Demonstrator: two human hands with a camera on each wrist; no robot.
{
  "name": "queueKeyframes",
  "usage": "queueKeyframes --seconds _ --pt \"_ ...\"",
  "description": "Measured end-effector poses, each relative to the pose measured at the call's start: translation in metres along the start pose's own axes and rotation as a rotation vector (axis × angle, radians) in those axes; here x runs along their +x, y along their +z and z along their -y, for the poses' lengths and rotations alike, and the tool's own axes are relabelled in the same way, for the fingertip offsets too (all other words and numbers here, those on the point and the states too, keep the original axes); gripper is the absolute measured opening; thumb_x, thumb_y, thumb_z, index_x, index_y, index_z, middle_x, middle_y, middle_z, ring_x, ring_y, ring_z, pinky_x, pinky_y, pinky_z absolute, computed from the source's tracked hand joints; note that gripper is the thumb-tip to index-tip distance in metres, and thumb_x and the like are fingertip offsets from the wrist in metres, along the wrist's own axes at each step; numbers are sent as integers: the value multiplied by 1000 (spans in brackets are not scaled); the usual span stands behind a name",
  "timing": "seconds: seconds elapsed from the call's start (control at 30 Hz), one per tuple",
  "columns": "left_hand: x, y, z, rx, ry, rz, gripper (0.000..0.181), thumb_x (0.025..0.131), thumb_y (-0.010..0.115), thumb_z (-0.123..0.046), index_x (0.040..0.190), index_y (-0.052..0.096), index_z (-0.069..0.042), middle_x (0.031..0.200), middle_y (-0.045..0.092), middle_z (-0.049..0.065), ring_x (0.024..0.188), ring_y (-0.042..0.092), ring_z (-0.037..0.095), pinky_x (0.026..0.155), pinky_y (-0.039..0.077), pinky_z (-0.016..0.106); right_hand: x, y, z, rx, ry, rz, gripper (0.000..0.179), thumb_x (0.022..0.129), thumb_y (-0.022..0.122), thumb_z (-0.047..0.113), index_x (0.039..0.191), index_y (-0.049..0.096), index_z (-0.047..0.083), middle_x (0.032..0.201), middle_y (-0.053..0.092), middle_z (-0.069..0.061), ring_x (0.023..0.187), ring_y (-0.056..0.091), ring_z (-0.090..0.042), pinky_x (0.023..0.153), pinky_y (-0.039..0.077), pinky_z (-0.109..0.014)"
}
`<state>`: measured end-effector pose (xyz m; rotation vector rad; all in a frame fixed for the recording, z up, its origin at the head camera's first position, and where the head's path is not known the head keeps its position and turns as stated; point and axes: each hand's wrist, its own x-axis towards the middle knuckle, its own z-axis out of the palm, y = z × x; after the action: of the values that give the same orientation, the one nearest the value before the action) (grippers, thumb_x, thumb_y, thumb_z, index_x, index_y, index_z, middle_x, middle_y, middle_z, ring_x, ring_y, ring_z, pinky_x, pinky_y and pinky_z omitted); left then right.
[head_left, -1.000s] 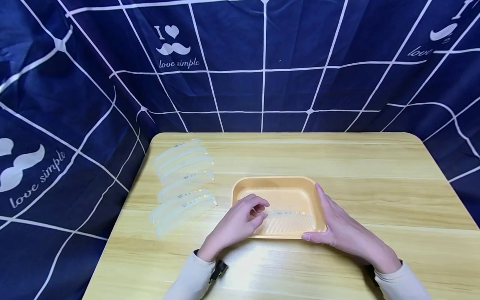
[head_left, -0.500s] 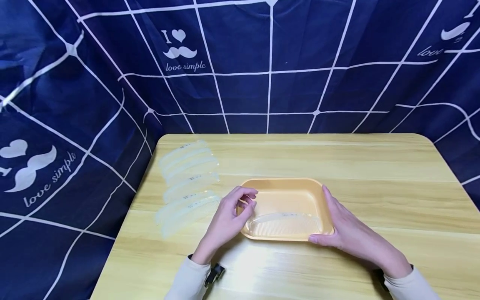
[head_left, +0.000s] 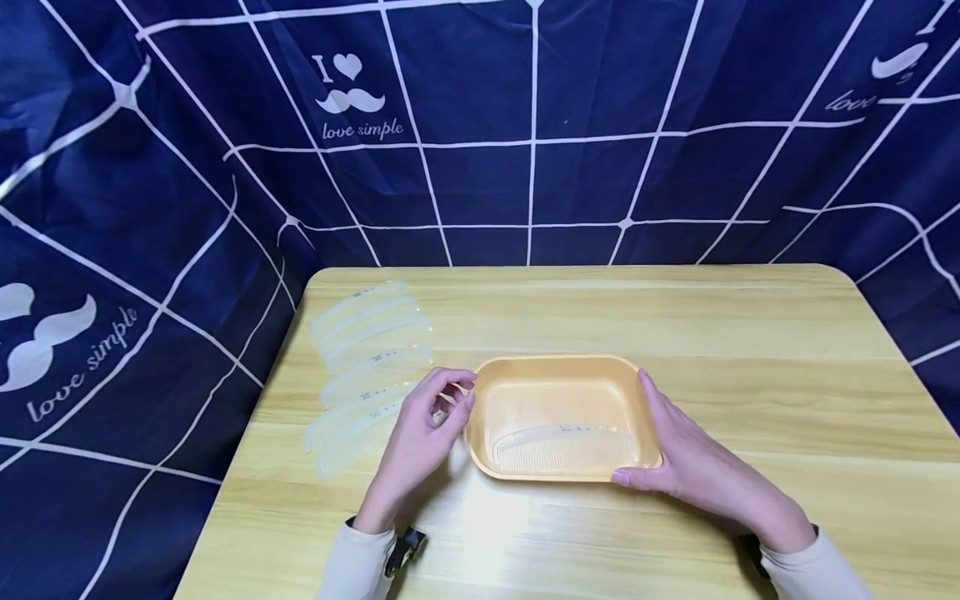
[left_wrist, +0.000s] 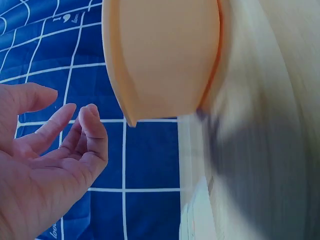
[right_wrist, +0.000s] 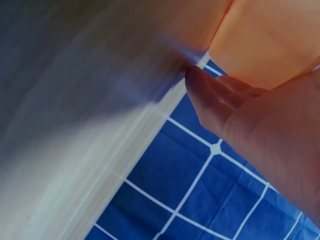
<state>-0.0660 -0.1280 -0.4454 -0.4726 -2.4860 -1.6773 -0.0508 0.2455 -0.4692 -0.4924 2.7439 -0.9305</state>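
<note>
An orange plastic box (head_left: 555, 362) stands on the table, with one clear comb (head_left: 566, 450) lying in it along the near wall. My right hand (head_left: 701, 458) holds the box's right end, thumb at the near rim and fingers along the right wall. Just off the left end is my left hand (head_left: 420, 429), its fingers loosely bent with nothing between them; the left wrist view shows a gap between this hand (left_wrist: 60, 150) and the box (left_wrist: 162, 55). Several more clear combs (head_left: 375, 358) lie overlapping on the table to the left, partly hidden behind the left hand.
The wooden table (head_left: 765, 358) carries the box and combs. Dark blue cloth (head_left: 465, 183) with white lines hangs behind the table and at both sides. A black strap buckle (head_left: 405, 550) sits at my left wrist.
My left hand has moved left, from over the comb inside the box to outside its left end. The comb stays in the box. The right hand keeps its place on the box.
</note>
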Motion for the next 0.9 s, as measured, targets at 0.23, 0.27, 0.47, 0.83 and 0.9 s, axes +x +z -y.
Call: queueKeyframes --seconds 0.23,0.27,0.47,0.83,0.9 --pt "-3 -13 4 -3 -30 -25 26 98 69 -11 123 69 -17 111 65 -5 95 62 18 82 55 35 1 -1 1 -3 3 4 135 77 84 60 163 -16 28 171 10 -15 152 23 -41 120 24 -54" --pt "-4 -15 4 -5 -34 -27 25 99 68 -12 123 69 -19 112 65 -5 97 62 18 83 55 36 1 -1 1 -2 4 6 135 78 84 60 163 -16 28 171 10 -15 152 22 -42 120 24 -56" --pt "-7 -27 10 -1 -47 -55 25 99 69 -13 122 68 -22 115 65 -6 102 62 20 86 55 35 1 -3 3 5 6 4 135 77 84 59 163 -15 28 171 10 -14 152 22 -40 122 22 -45" --pt "-11 -42 20 65 -122 -57 26 97 70 -12 122 68 -18 118 66 -1 113 62 24 95 53 48 0 -3 2 19 12 16 134 79 84 57 162 -16 29 171 8 -14 153 22 -40 122 19 -37" --pt "-12 -45 22 75 -128 -56 25 98 70 -15 122 68 -16 119 67 2 115 61 29 98 51 50 0 -2 2 24 13 15 134 79 84 57 162 -16 30 171 9 -14 153 22 -39 121 17 -30"
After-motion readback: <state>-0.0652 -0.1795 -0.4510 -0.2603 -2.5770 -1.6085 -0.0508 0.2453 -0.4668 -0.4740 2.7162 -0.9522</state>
